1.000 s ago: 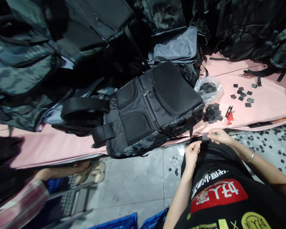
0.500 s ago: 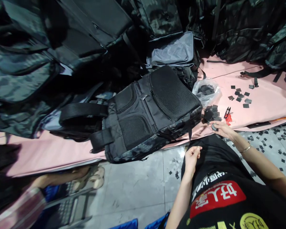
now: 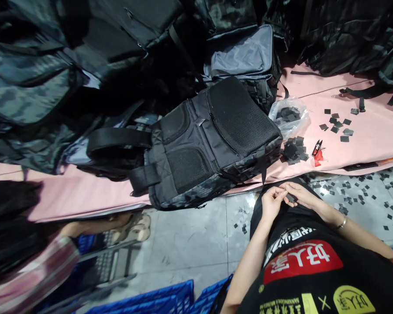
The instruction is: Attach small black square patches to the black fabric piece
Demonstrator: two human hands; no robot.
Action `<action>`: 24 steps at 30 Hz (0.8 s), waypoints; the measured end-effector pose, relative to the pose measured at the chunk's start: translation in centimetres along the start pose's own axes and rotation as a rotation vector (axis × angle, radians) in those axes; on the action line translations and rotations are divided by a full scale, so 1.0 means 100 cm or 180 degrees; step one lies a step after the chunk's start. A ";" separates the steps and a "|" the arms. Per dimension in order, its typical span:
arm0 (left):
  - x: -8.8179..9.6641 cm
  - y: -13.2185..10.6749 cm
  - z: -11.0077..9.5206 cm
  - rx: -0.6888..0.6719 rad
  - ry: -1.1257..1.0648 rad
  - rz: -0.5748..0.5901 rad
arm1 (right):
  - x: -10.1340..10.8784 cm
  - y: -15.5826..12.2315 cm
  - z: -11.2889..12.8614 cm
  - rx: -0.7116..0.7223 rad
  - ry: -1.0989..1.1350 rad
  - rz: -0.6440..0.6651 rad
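Close in, over the lap, both hands meet at the fingertips: the right hand (image 3: 299,195) pinches a dark square (image 3: 291,198), while the left hand (image 3: 271,203) has its fingers curled against it, and whether these grip anything cannot be told. Beyond, on the pink-covered desk (image 3: 376,150), lie a black backpack (image 3: 196,150), a pile of squares (image 3: 294,150) and small snips (image 3: 317,148), then a clear plastic bag (image 3: 290,115) of more squares.

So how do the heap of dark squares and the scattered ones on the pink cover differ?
The heap is densely piled; the scattered squares are spread out. The heap sits beside the lying backpack; the scattered squares lie farther from it. Both lie on the pink cover.
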State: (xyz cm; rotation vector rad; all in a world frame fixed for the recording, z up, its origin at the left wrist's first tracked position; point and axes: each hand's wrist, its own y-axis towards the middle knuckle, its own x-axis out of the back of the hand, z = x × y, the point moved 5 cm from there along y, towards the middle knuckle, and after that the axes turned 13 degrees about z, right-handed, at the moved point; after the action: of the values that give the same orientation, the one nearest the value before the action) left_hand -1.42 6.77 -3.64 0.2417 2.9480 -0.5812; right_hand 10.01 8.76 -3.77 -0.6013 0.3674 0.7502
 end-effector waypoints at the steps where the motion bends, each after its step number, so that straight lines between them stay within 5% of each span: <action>1: 0.002 0.000 0.002 -0.0058 -0.0047 0.0045 | 0.000 -0.001 0.000 -0.0046 0.0141 0.0108; 6: 0.021 -0.002 0.010 -0.0237 -0.0561 -0.0408 | 0.004 -0.006 0.002 -0.0160 0.0392 0.0397; 18: 0.073 -0.031 0.036 0.0191 -0.1634 -0.0731 | 0.009 0.000 0.005 0.0144 -0.0594 -0.0291; 24: 0.057 -0.030 0.032 0.0161 -0.1327 -0.0346 | 0.011 0.000 0.003 -0.0094 -0.1028 -0.0724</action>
State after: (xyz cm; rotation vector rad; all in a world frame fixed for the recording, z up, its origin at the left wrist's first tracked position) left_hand -7.21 3.53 -6.33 -0.0347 2.5561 -0.6321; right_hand 10.81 9.55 -4.09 -0.5285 -0.0106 0.6213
